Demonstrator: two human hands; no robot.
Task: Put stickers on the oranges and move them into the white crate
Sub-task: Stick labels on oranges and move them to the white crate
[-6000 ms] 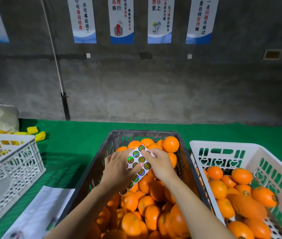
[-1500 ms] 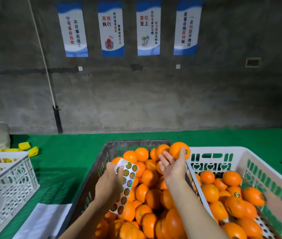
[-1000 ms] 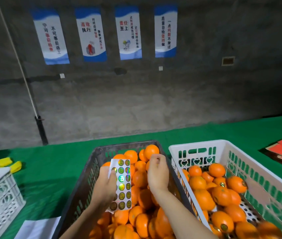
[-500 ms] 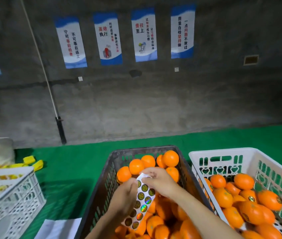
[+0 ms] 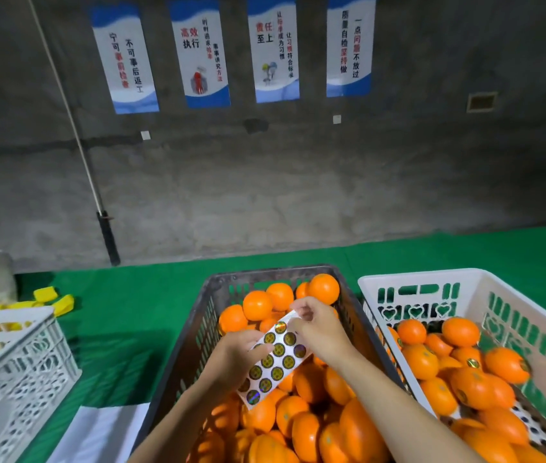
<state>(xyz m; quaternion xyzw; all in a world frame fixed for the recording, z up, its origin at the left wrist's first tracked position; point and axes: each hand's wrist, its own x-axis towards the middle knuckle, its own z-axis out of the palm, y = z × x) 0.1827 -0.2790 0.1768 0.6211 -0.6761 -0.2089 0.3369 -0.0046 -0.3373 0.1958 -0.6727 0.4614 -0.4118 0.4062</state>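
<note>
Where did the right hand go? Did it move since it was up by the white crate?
Yes. The right hand came back left from the white crate to over the dark crate, pinching the sticker sheet's top.

The green-covered bench (image 5: 151,315) carries a dark crate (image 5: 198,332) beneath the hands. A white crate (image 5: 505,295) stands right of them; a white basket (image 5: 20,362) and paper (image 5: 97,432) lie left.

I'm standing in a fruit packing room, plain and bare. Ahead of me rises a rough grey concrete wall (image 5: 298,195) hung with a row of blue-and-white workplace slogan posters (image 5: 275,48) in Chinese. My worktop (image 5: 137,315) wears green felt. A dark crate (image 5: 211,315) brims with loose oranges (image 5: 305,436), and a white crate (image 5: 465,279) on my right holds stickered ones. Another white basket (image 5: 14,369) sits on my left.
</note>
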